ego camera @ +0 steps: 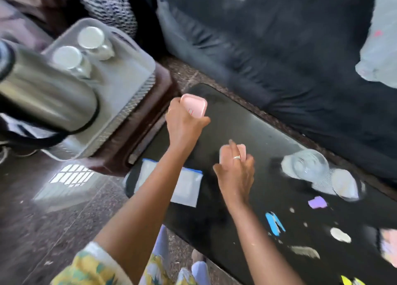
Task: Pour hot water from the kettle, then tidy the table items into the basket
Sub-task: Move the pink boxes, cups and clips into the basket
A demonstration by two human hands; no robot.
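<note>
dark table (pixel 225 198), left hand (pixel 184 123) around pink case (pixel 194 105), right hand (pixel 236 173) on another

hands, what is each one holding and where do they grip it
The left hand grips a pink box by its lower end. The right hand closes on a smaller pink item, mostly hidden by the fingers.

- Left hand (pixel 185 121): arm stretched forward and up, forearm bare, grip closed, fingers wrapped about a small pink case (pixel 194 105).
- Right hand (pixel 235 168): arm reaching forward, back of the hand turned up, a ring on one finger, fingers curled over a pink item (pixel 241 150); blur hides how firm this grip is.
- A patterned sleeve (pixel 90 267) covers the left upper arm.
</note>
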